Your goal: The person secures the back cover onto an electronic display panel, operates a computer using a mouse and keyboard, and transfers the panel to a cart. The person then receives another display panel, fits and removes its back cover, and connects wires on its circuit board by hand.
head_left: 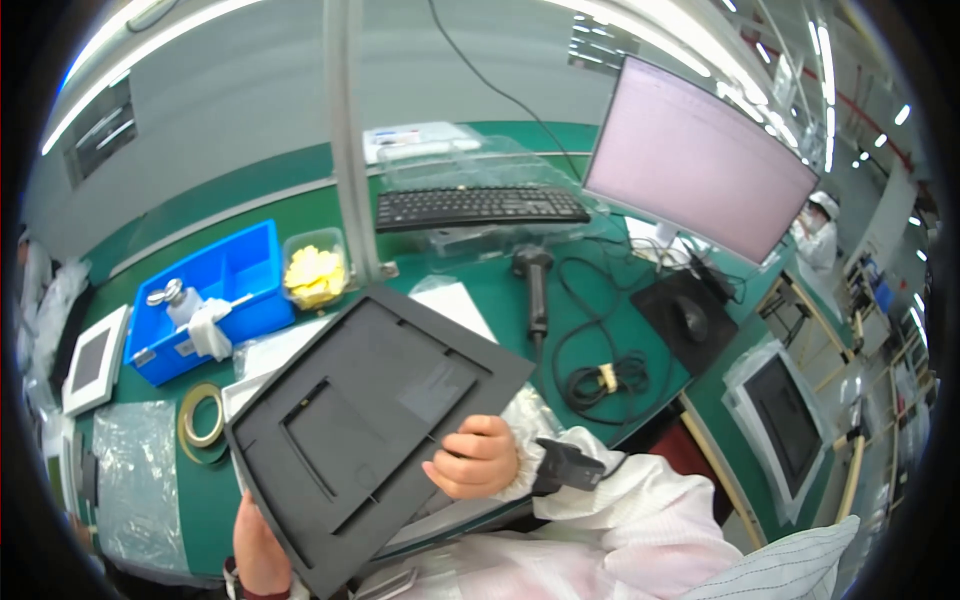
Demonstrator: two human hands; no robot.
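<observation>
A large dark grey flat panel (400,395), with a recessed rectangle and a slot in its face, is tilted in front of me. My left hand (262,545) supports it at the lower left edge, its fingers mostly hidden behind the panel. Above the panel's right part, my right hand (475,460) is closed, fingers curled in toward the palm. Whether it pinches anything small cannot be made out. A black device (568,466) is strapped at my right wrist.
A blue divided bin (255,262) with a bottle, a tub of yellow pieces (315,272) and tape rolls (202,418) lie left. Beyond are a keyboard (480,207), a handheld scanner (536,290), coiled cable (607,378), a monitor (700,155) and a mouse (690,318).
</observation>
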